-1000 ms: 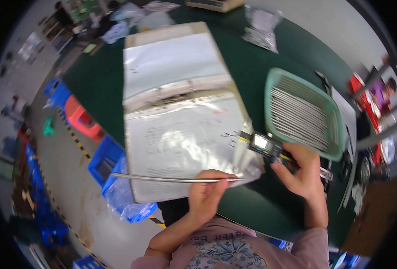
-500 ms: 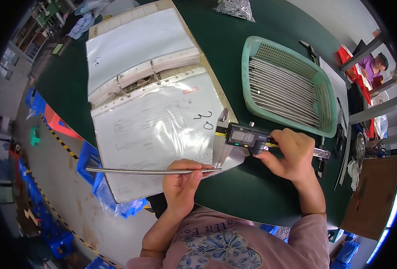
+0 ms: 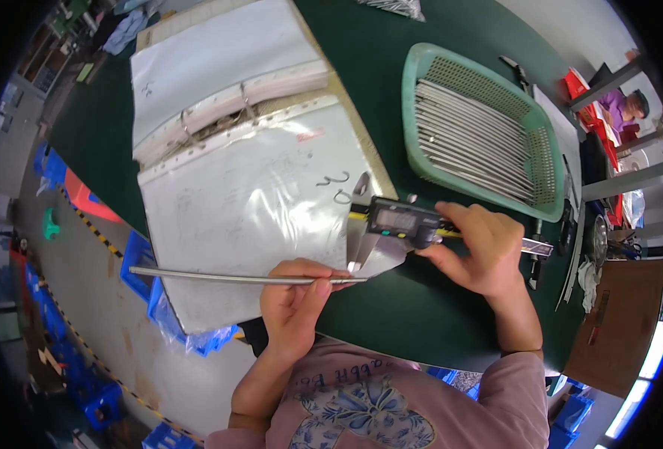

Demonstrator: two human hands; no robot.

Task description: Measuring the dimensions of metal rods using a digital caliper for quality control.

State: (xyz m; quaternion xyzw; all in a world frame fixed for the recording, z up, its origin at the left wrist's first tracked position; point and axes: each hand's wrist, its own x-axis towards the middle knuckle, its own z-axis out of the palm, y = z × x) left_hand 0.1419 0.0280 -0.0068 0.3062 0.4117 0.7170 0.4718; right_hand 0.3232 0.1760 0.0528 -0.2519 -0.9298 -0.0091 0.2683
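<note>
Pinched between the thumb and fingers of my left hand is a long thin metal rod, lying nearly level and pointing left. My right hand is closed around a digital caliper with a dark body and a small display. The caliper's jaws point toward me, their tips right by the rod's right end; whether they touch it I cannot tell. Behind both hands lies an open ring binder with plastic-sleeved sheets, partly under the rod and caliper.
A green plastic basket of similar metal rods stands at the far right of the green table. Beyond are a bag of small metal parts and tools along the right edge. A cardboard box sits right; another person is farther off.
The caliper has shifted slightly left and up, its jaw tips moving off the rod's end. My left hand and the rod have drifted a little left. The whole view has shifted slightly.
</note>
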